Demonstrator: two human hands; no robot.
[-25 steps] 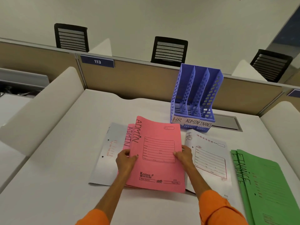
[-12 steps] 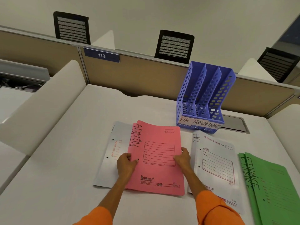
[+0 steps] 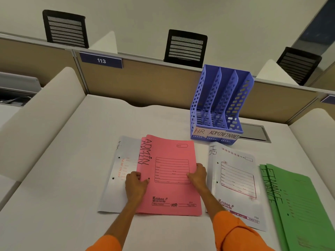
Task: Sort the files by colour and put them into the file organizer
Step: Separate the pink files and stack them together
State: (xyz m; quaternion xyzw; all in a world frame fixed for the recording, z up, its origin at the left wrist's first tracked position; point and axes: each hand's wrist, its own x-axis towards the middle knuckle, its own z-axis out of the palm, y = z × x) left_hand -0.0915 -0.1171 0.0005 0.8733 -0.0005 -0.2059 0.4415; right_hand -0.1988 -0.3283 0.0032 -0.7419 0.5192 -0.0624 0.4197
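Note:
Two stacked pink files (image 3: 170,192) marked ADMIN lie on the white desk. My left hand (image 3: 136,183) grips their left edge and my right hand (image 3: 198,175) grips their right edge. Under them to the left lies a white HR file (image 3: 116,171). Another white HR file (image 3: 235,182) lies to the right. Two green FINANCE files (image 3: 301,205) lie at the far right. The blue file organizer (image 3: 217,105) stands behind, with three empty slots labelled HR, ADMIN and FINANCE.
The white desk (image 3: 72,160) is bounded by a tan partition (image 3: 145,84) at the back and white side dividers (image 3: 39,113). A grey cable hatch (image 3: 255,133) sits behind the organizer. Black chairs (image 3: 184,46) stand beyond the partition.
The two pink files have been squared up into a neater stack between my hands. The view has tilted slightly; hands stay on the pink files' edges.

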